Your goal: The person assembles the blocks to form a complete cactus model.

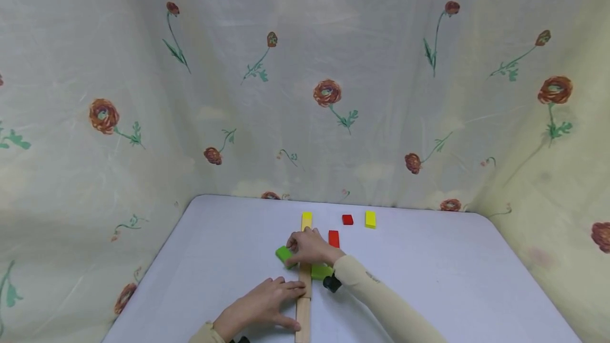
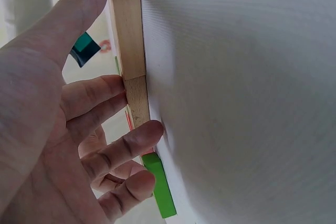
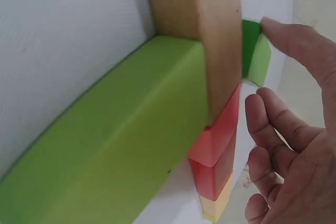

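A line of wooden blocks (image 1: 303, 314) runs away from me down the middle of the table, with a yellow block (image 1: 307, 216) at its far end. My left hand (image 1: 267, 300) lies along the line's left side, fingers extended, thumb and fingertips at the wood. Reaching over the line, my right hand (image 1: 312, 247) pinches a green block (image 1: 284, 254) between thumb and curled fingers; that block sits slanted on the line's left side. Another green block (image 3: 121, 135) lies against the right side of the line, partly below my right wrist in the head view.
Right of the line's far part lies a red block (image 1: 333, 238). Farther back are a small red block (image 1: 348, 219) and a yellow block (image 1: 370, 219). The white table (image 1: 429, 269) is bordered by a flowered curtain (image 1: 381, 120) at the back and sides.
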Available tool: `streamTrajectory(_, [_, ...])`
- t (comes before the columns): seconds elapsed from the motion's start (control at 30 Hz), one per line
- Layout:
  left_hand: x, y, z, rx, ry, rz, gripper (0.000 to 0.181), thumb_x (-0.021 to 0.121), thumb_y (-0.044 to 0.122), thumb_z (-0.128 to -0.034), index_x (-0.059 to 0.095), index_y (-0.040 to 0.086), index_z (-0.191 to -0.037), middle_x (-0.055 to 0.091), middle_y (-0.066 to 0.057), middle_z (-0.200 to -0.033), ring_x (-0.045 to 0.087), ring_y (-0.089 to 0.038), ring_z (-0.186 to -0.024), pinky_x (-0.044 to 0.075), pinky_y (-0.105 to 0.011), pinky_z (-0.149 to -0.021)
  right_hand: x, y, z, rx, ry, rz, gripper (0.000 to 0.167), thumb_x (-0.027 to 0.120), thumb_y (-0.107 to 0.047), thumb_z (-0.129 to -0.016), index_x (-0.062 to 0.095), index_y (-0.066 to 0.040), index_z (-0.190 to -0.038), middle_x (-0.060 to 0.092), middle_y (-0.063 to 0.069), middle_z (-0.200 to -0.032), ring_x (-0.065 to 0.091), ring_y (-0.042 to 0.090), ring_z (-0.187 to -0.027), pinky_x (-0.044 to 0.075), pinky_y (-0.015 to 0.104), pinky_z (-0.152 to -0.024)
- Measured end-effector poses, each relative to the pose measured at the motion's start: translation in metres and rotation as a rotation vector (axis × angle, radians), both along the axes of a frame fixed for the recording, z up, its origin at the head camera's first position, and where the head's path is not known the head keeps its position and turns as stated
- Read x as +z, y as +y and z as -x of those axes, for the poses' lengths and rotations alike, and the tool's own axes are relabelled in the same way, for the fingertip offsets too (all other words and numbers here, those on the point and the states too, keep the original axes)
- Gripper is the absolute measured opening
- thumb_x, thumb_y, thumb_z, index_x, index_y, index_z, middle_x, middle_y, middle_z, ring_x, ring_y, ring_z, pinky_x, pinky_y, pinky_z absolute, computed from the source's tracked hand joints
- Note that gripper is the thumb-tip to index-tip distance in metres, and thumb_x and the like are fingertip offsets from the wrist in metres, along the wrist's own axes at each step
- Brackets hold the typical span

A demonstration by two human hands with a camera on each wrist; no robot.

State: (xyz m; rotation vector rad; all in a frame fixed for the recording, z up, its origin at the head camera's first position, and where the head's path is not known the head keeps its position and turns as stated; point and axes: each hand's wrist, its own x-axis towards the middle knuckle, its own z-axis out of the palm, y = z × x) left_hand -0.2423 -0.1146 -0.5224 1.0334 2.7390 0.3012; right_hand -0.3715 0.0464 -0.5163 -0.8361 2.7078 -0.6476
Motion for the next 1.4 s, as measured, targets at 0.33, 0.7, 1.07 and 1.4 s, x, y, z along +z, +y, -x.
streamTrajectory(0.33, [-0.001, 0.001, 0.0, 0.014, -0.011, 0.008, 0.079, 0.061, 0.071, -0.0759, 0.051, 0.027, -0.14, 0.047, 0.011, -0.146, 0.052, -0.019, -0.123, 0.048, -0.044, -0.096, 0.006, 0.001, -0.003, 0.051, -0.045, -0.001, 0.029, 0.08, -0.035, -0.078, 0.07, -0.02, -0.102, 0.068, -0.01, -0.091, 0.05, 0.007, -0.089, 0.031, 0.034, -0.087])
streamTrajectory(0.7, [0.001, 0.002, 0.0, 0.023, -0.004, 0.006, 0.08, 0.061, 0.071, -0.0754, 0.051, 0.026, -0.141, 0.047, 0.01, -0.146, 0.052, -0.022, -0.125, 0.048, -0.047, -0.097, 0.007, 0.008, -0.005, 0.089, -0.077, -0.015, 0.019, 0.079, -0.033, -0.079, 0.07, -0.03, -0.096, 0.067, -0.017, -0.088, 0.049, 0.007, -0.095, 0.026, 0.048, -0.104])
streamTrajectory(1.07, [-0.001, 0.001, -0.001, 0.026, -0.032, 0.007, 0.079, 0.062, 0.07, -0.0763, 0.05, 0.026, -0.141, 0.047, 0.01, -0.146, 0.051, -0.024, -0.126, 0.047, -0.047, -0.097, 0.001, 0.01, -0.004, 0.116, -0.094, -0.038, 0.019, 0.079, -0.029, -0.078, 0.068, -0.032, -0.094, 0.064, -0.018, -0.085, 0.043, 0.011, -0.1, 0.029, 0.039, -0.096])
streamTrajectory(1.4, [-0.002, 0.002, 0.0, 0.03, -0.044, 0.014, 0.08, 0.061, 0.071, -0.0759, 0.049, 0.027, -0.142, 0.046, 0.011, -0.147, 0.05, -0.025, -0.127, 0.047, -0.047, -0.097, 0.002, 0.012, -0.005, 0.128, -0.12, -0.028, 0.019, 0.077, -0.029, -0.081, 0.068, -0.031, -0.097, 0.063, -0.017, -0.083, 0.048, 0.007, -0.093, 0.03, 0.036, -0.089])
